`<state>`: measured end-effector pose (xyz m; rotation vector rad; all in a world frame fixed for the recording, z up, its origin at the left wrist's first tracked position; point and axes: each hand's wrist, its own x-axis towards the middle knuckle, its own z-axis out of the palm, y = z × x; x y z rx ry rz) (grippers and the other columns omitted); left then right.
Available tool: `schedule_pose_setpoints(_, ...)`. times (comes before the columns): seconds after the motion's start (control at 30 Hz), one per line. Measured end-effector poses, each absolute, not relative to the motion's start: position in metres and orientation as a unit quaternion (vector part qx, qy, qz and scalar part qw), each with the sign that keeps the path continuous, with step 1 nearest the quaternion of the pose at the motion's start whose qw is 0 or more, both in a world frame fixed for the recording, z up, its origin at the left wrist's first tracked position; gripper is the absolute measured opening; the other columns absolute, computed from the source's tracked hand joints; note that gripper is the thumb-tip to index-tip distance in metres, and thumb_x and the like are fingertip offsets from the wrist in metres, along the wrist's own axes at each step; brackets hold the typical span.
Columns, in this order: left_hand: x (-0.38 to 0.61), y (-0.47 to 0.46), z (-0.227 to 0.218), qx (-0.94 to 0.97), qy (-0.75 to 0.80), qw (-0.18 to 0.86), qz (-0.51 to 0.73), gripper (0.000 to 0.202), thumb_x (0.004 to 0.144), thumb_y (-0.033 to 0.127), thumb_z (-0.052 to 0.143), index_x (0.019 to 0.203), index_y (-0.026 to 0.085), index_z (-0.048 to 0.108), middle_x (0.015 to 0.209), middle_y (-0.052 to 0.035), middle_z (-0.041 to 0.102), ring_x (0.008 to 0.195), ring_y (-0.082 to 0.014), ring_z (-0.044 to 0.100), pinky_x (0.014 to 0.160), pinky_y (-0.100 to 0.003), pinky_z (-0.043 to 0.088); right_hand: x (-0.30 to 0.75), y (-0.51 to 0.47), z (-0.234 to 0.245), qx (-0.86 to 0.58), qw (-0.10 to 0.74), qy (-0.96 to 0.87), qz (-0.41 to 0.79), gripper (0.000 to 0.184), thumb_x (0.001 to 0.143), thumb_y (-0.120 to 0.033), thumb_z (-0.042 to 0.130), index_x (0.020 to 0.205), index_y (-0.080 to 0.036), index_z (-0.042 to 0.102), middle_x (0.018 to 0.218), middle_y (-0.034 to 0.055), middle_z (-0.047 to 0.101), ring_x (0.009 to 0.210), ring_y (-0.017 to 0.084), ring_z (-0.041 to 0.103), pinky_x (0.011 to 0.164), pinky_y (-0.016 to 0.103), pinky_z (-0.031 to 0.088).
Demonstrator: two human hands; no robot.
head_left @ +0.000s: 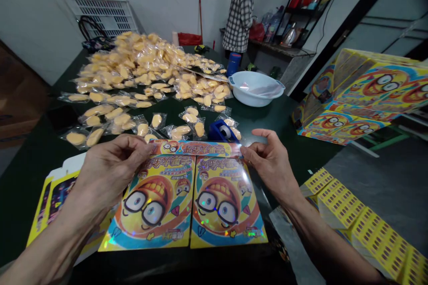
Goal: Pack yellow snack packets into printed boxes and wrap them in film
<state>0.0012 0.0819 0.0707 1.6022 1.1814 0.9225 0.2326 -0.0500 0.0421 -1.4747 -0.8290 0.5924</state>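
A printed yellow cardboard piece lies in front of me, with two side-by-side panels showing a cartoon face in black glasses, upside down to me. A narrow printed strip runs across its far edge. My left hand is closed, pinching the strip's left end between thumb and fingers. At the right end, my right hand pinches the strip with its thumb and a finger, the index finger raised. Just beyond the strip stands a blue tape dispenser. Flat yellow cartons lie partly under my left forearm.
Many yellow pieces in clear wrappers are heaped across the dark green table. Behind them are a light blue basin and a blue canister. Stacked printed boxes stand right. A person stands behind.
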Motion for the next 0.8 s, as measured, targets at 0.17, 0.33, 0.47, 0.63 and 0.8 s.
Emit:
schedule_pose_setpoints(0.17,0.006,0.079,0.073,0.625,0.49,0.48,0.373,0.029,0.056,0.041,0.076,0.056,0.017,0.058,0.053,0.0026,0.054,0.044,-0.0067,0.043,0.039,-0.017,0.033,0.237,-0.052,0.035,-0.659,0.589,-0.405,0.233,0.033,0.074,-0.034,0.063,0.095,-0.022,0.041,0.05,-0.0112,0.045,0.046,0.009,0.041,0.046,0.024,0.03)
schedule_pose_setpoints(0.33,0.01,0.079,0.075,0.613,0.497,0.49,0.37,0.03,0.053,0.04,0.077,0.055,0.017,0.057,0.053,0.003,0.053,0.044,-0.0066,0.043,0.038,-0.016,0.033,0.238,-0.051,0.034,-0.665,0.577,-0.41,0.239,0.033,0.075,-0.034,0.062,0.096,-0.022,0.04,0.051,-0.0112,0.044,0.047,0.009,0.041,0.048,0.025,0.03)
schedule_pose_setpoints(0.47,0.009,0.08,0.074,0.612,0.505,0.488,0.364,0.032,0.055,0.041,0.077,0.056,0.017,0.057,0.052,0.0032,0.052,0.043,-0.0068,0.042,0.037,-0.016,0.032,0.242,-0.051,0.038,-0.661,0.558,-0.432,0.253,0.033,0.076,-0.036,0.062,0.096,-0.023,0.039,0.052,-0.0115,0.041,0.048,0.009,0.042,0.048,0.025,0.03)
schedule_pose_setpoints(0.63,0.005,0.083,0.07,0.631,0.5,0.473,0.358,0.031,0.057,0.043,0.075,0.057,0.018,0.056,0.051,0.0031,0.05,0.045,-0.007,0.041,0.038,-0.016,0.03,0.248,-0.049,0.042,-0.655,0.527,-0.462,0.281,0.033,0.076,-0.036,0.063,0.094,-0.023,0.039,0.053,-0.0119,0.037,0.046,0.008,0.036,0.046,0.023,0.026)
schedule_pose_setpoints(0.8,0.006,0.086,0.068,0.62,0.492,0.487,0.369,0.029,0.057,0.041,0.074,0.057,0.018,0.056,0.054,0.003,0.051,0.046,-0.0063,0.04,0.039,-0.016,0.03,0.253,-0.047,0.044,-0.651,0.516,-0.46,0.313,0.033,0.075,-0.037,0.065,0.092,-0.022,0.04,0.051,-0.0118,0.039,0.047,0.008,0.04,0.047,0.023,0.029)
